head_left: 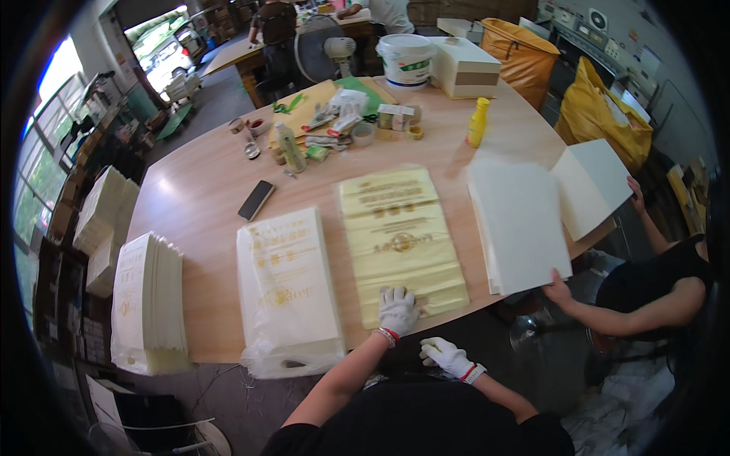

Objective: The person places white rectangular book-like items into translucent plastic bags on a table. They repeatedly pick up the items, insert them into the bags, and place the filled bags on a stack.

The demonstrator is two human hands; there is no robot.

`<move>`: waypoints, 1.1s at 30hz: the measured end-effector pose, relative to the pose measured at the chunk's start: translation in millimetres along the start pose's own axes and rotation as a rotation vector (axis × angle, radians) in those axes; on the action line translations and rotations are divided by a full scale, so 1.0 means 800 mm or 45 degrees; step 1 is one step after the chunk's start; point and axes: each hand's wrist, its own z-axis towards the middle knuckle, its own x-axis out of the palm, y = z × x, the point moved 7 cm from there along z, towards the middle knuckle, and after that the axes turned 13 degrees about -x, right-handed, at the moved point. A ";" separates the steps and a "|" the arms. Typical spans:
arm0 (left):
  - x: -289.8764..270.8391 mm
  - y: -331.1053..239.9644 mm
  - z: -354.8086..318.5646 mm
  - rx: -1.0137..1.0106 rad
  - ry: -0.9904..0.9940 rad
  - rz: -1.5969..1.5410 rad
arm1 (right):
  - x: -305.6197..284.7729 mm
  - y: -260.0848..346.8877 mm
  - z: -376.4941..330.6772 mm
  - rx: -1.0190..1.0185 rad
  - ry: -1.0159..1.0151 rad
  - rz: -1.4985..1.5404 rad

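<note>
A stack of pale yellow plastic bags [411,270] with gold print lies flat in front of me. My left hand [398,308], in a white work glove, presses on its near end with the fingers spread. My right hand [447,357], also gloved, hangs off the table's near edge with its fingers loosely bent and nothing visible in them. To the left lies a stack of white bags [285,281] with gold print, in clear plastic. At the far left of the table a thick pile of cream printed bags [144,304] stands close to the edge.
A co-worker at the right touches a stack of white sheets [521,228] and holds a folded white board [597,186]. On the wooden table [205,182] are a phone [257,200], a spray bottle [290,147], a yellow bottle [477,123], a white bucket [406,61] and tape rolls.
</note>
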 end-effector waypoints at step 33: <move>-0.101 -0.023 0.132 -0.326 0.515 -1.043 | -0.100 0.170 0.043 -0.979 -0.236 -0.572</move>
